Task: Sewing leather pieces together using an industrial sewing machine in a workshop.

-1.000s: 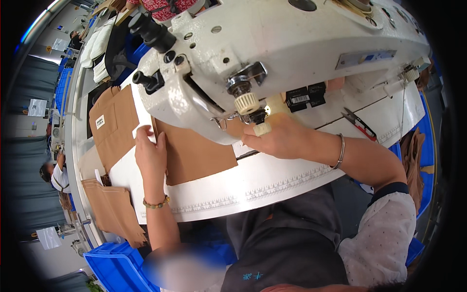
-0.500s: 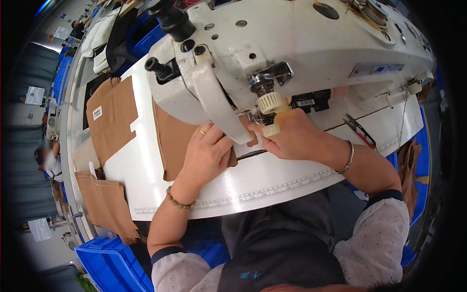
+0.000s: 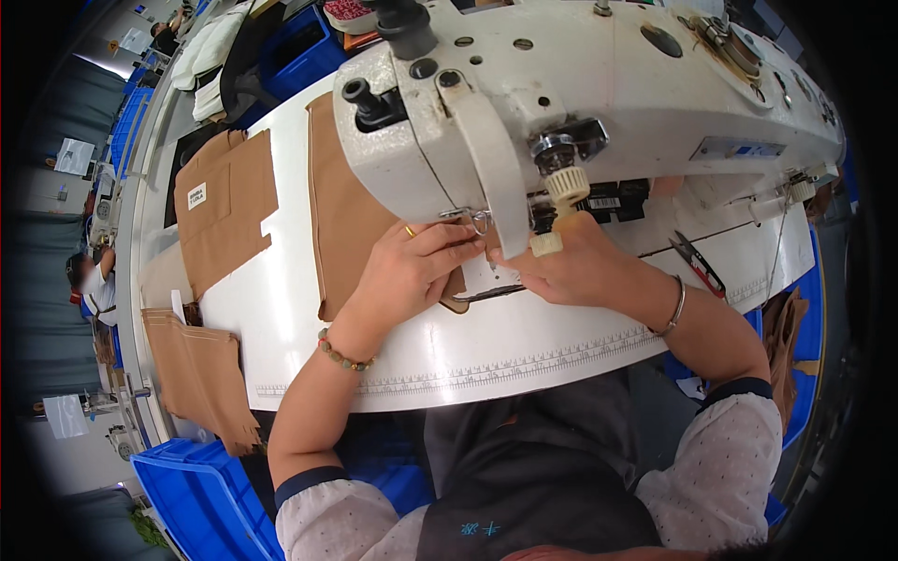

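Note:
A white sewing machine [image 3: 580,84] stands over the white table, its metal presser foot [image 3: 481,222] right between my hands. My left hand [image 3: 407,271], with a ring and a beaded bracelet, rests over the edge of a brown fabric piece [image 3: 348,196]. Its fingertips are pressed together on the cloth close to the foot. On the other side of the foot is my right hand [image 3: 575,266], wearing a metal bangle. The fingers there are bent together; the machine's cream knobs [image 3: 568,187] partly cover them, and what they hold is hidden.
Red-handled thread snips [image 3: 700,264] lie right of my right hand. Cut brown pieces, one with a white label [image 3: 196,195], lie at left; another brown piece [image 3: 198,379] hangs over the table edge. Blue bins [image 3: 201,500] stand below. A ruler strip [image 3: 486,366] follows the front edge.
My left hand's fingertips have come in to the presser foot. The brown fabric under them has shifted. The view has tilted slightly, so the machine appears further right.

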